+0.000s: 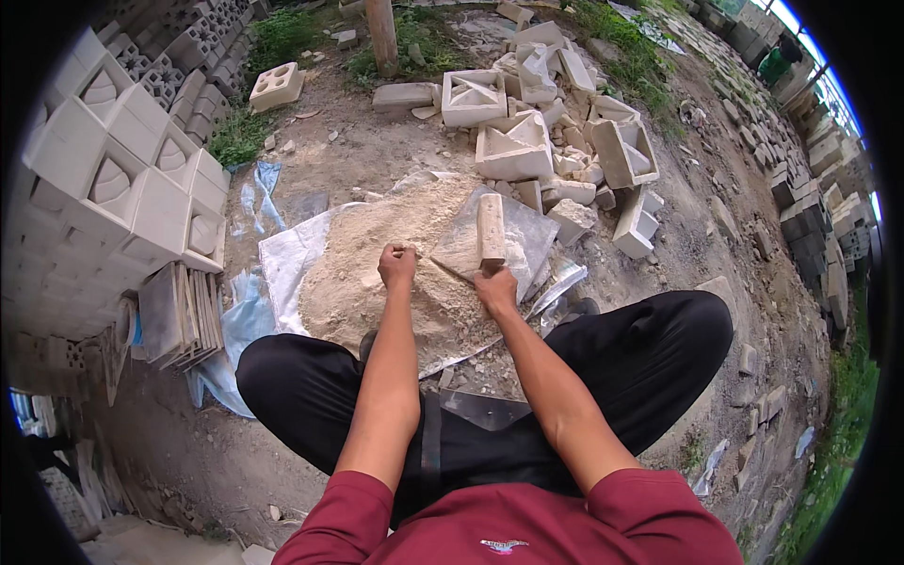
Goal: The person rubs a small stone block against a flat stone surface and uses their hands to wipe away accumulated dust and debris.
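My left hand (398, 266) is closed above the pale powder, its fingers pinched together; what they hold, if anything, is too small to make out. In my right hand (496, 289) is a thin, dark, blade-like tool (452, 270), which slants up and left toward my left hand. Just beyond my right hand, a long cream block (491, 226) lies on a grey flat board (530, 235). Under both hands spreads a heap of pale, crumbly powder (363, 240) on a white sheet (282, 259).
Broken and hollow cream blocks (513, 151) are piled beyond the board. Moulded blocks (155, 202) are stacked high at the left, with thin boards (184, 315) leaning below them. A wooden post (382, 38) stands at the far side. Blue plastic (247, 320) lies left of the sheet.
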`<action>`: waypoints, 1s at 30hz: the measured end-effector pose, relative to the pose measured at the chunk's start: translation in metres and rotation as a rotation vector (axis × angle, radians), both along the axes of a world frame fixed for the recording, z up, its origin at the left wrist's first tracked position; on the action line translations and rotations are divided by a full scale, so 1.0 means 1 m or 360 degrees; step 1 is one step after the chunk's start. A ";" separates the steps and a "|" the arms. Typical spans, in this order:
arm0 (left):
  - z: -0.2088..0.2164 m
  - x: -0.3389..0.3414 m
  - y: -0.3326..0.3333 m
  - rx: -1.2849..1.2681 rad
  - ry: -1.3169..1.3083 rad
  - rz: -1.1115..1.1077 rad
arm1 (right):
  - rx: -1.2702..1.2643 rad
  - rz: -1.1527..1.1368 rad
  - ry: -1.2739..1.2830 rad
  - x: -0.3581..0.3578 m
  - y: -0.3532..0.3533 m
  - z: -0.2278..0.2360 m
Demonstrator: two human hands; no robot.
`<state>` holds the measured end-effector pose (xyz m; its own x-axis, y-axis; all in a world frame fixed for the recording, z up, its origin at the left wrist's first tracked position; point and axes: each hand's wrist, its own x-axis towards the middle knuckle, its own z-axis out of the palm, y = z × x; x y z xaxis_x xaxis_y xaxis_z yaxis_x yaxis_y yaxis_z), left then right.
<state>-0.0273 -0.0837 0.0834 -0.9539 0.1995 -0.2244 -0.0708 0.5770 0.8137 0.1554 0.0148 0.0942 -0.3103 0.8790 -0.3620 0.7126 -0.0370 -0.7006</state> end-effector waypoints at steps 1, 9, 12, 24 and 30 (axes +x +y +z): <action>0.000 -0.001 0.003 -0.0036 0.0055 -0.0049 | -0.0069 0.0014 -0.0059 0.002 0.001 0.000; 0.000 -0.004 0.024 0.0409 -0.0172 0.0109 | -0.0051 0.0415 -0.0126 0.009 -0.065 -0.038; -0.013 -0.014 0.015 0.0390 -0.0147 0.0269 | -0.0073 0.0383 0.0167 0.002 -0.061 -0.029; -0.029 -0.011 -0.011 0.0152 0.0057 -0.0065 | -0.0096 0.0024 -0.0225 0.002 -0.011 0.006; -0.015 -0.013 -0.006 0.0135 0.0090 -0.0048 | -0.0232 0.0595 -0.0020 -0.023 -0.026 0.005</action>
